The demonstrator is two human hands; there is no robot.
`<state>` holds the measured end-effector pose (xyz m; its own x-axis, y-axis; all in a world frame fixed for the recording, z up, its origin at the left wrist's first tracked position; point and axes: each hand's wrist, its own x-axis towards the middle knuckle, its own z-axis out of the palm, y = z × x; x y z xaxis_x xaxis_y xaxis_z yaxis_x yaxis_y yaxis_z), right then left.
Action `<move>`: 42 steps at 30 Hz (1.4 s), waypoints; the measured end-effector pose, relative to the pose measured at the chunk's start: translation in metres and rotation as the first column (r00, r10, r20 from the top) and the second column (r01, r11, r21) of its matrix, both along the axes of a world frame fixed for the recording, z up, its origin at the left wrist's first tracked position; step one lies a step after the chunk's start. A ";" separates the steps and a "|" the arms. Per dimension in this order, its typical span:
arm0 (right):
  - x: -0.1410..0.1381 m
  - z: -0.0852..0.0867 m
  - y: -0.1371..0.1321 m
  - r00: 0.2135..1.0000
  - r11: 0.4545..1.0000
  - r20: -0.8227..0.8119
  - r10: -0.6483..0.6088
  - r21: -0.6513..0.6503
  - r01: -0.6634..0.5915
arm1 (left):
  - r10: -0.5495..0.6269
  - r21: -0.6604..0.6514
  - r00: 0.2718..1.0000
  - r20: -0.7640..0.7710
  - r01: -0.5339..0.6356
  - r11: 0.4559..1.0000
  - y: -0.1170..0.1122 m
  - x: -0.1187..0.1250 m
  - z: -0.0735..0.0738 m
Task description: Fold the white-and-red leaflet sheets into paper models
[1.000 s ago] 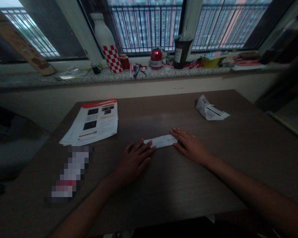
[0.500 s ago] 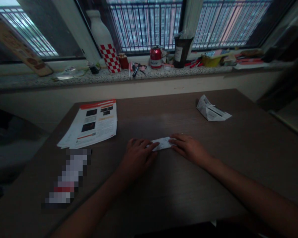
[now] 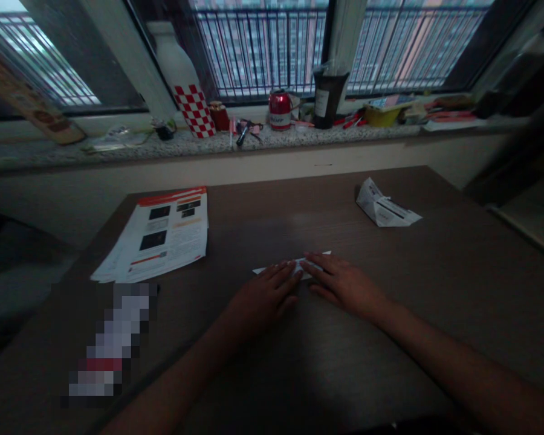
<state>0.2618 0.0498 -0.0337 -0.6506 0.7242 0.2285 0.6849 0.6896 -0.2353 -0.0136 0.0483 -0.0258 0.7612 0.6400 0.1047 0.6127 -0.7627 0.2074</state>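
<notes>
A small folded sheet of paper lies flat on the brown table in front of me. Its pointed ends stick out to the left and right from under my fingers. My left hand rests on its left part with fingers stretched out. From the other side my right hand lies across the right part, fingers extended and pressing down. The fingertips of both hands nearly meet over the middle, hiding much of the paper.
Printed sheets lie at the table's left, with a blurred-out oblong object nearer me. A folded paper piece stands at the back right. The windowsill holds a checkered bottle, a red can and a dark cup.
My fingers have drawn closer together over the paper's middle. The paper's pointed ends now show outside both hands. The whole view has shifted slightly.
</notes>
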 end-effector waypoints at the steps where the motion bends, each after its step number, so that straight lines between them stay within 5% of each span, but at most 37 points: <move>1: 0.000 0.001 -0.002 0.999 1.000 0.020 0.026 -0.013 -0.026 | -0.021 -0.007 1.000 0.001 0.021 1.000 -0.001 -0.002 -0.002; 13: 0.006 -0.003 -0.008 0.997 0.990 0.032 0.077 -0.121 -0.073 | 0.035 -0.106 0.998 0.049 -0.030 0.994 -0.002 -0.006 0.004; 42: -0.006 0.000 0.005 0.989 0.999 -0.147 -0.031 -0.038 0.026 | 0.145 0.010 0.975 0.167 -0.149 0.989 0.008 0.013 0.004</move>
